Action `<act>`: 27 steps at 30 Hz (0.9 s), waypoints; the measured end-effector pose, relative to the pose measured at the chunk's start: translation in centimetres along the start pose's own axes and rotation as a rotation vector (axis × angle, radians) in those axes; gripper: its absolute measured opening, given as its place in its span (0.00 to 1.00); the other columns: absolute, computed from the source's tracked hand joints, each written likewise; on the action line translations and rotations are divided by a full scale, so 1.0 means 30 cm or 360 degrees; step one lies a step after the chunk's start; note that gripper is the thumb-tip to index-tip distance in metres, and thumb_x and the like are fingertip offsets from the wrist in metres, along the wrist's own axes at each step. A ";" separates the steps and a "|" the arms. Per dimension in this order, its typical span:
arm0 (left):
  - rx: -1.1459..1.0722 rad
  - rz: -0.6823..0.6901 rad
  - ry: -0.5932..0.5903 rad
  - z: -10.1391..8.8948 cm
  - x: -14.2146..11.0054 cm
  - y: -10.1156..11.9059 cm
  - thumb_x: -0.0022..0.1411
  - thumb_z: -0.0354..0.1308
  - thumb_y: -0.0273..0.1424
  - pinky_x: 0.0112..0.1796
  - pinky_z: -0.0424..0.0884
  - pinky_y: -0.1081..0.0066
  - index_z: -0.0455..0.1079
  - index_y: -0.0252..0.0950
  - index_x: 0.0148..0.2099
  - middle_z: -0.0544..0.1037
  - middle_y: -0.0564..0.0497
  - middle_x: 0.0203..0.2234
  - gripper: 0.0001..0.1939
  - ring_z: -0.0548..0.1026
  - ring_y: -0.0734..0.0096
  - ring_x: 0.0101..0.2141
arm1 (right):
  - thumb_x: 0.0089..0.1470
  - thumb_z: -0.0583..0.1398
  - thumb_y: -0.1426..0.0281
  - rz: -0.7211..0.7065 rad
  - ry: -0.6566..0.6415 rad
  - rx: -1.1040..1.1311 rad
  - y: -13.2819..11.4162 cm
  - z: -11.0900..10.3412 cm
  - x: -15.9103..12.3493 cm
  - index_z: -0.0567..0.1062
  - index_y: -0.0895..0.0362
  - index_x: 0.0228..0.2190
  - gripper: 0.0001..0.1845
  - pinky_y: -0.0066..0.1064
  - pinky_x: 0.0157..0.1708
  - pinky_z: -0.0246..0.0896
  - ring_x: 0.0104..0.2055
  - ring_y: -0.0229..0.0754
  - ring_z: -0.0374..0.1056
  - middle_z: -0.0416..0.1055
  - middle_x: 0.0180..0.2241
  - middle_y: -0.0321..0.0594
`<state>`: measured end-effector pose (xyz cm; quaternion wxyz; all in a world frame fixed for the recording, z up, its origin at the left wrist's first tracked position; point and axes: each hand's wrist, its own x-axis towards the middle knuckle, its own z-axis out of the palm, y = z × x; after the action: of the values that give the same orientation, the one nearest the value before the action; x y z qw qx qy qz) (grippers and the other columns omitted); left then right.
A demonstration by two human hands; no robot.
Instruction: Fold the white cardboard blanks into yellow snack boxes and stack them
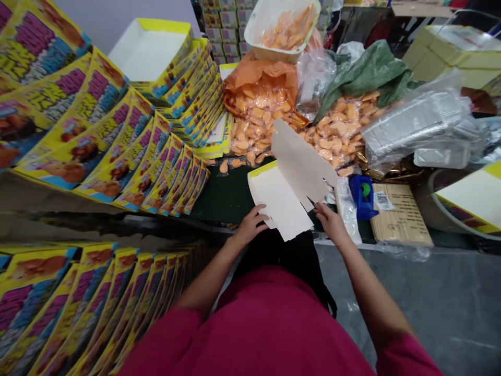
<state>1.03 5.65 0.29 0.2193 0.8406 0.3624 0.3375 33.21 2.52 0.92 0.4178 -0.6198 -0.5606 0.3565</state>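
An unfolded cardboard box (282,201) is held between my two hands just above the near table edge. Its white inside faces up, one yellow edge shows, and a greyish flap rises on the far right side. My left hand (253,225) grips the box's left edge, fingers on top. My right hand (327,219) pinches the right corner near the slotted tabs of the flap. Behind the box lie many small orange plastic scoops (258,122) in clear wrappers, spilling out of an orange bag (258,75).
Stacks of printed yellow boxes (113,130) stand at the left, with open box trays (152,52) behind. To the right are a blue tape dispenser (362,196), bundled wooden sticks (400,214), foil trays (418,122) in plastic and a round bin (434,209). A white basket (254,26) of scoops sits at the back.
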 end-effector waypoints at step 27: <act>0.0289 -0.0157 0.0272 0.068 0.027 0.027 0.70 0.48 0.36 0.38 0.71 0.66 0.76 0.38 0.42 0.76 0.47 0.31 0.16 0.73 0.68 0.34 | 0.51 0.60 0.51 -0.0123 -0.0025 0.0201 -0.022 0.195 0.080 0.72 0.59 0.50 0.31 0.47 0.65 0.48 0.60 0.50 0.61 0.69 0.55 0.49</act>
<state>3.30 5.49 -0.25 0.1268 0.8064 0.4497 0.3626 27.92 5.61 -0.73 0.4652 -0.5673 -0.5637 0.3795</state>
